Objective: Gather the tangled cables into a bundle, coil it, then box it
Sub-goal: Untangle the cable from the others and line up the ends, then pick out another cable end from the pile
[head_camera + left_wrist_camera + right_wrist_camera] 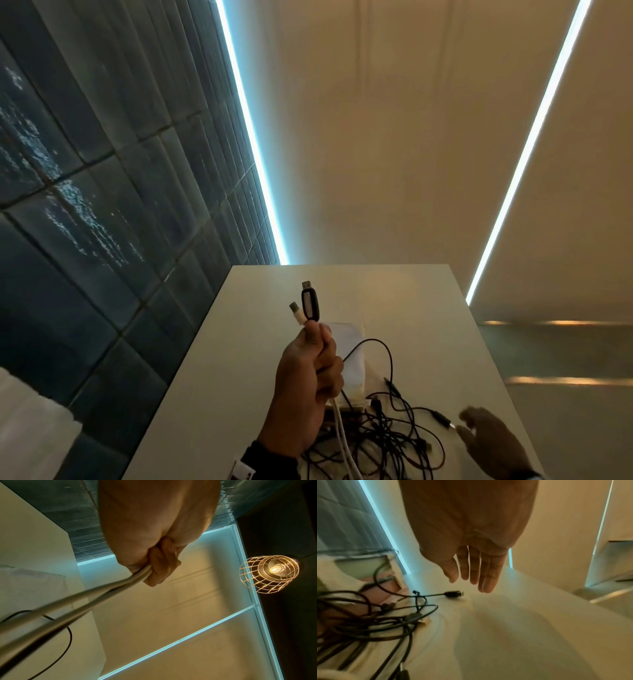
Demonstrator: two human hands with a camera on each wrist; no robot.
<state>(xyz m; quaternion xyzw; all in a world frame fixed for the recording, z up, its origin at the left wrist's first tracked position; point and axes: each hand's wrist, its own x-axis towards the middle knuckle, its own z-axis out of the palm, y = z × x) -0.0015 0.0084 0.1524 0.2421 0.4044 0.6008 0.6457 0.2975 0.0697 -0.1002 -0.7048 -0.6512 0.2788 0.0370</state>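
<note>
Cables (376,442) on white table (411,308), ends in left fist (308,380); right hand (486,435) flat, empty.

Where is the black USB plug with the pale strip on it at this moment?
In the head view the black USB plug stands upright above the left hand, which grips its cable, beside a white plug, raised over the table.

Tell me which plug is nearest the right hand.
The black plug lying alone on the table, just below the open right hand; the other plugs sit in the tangle or in the left hand.
</note>
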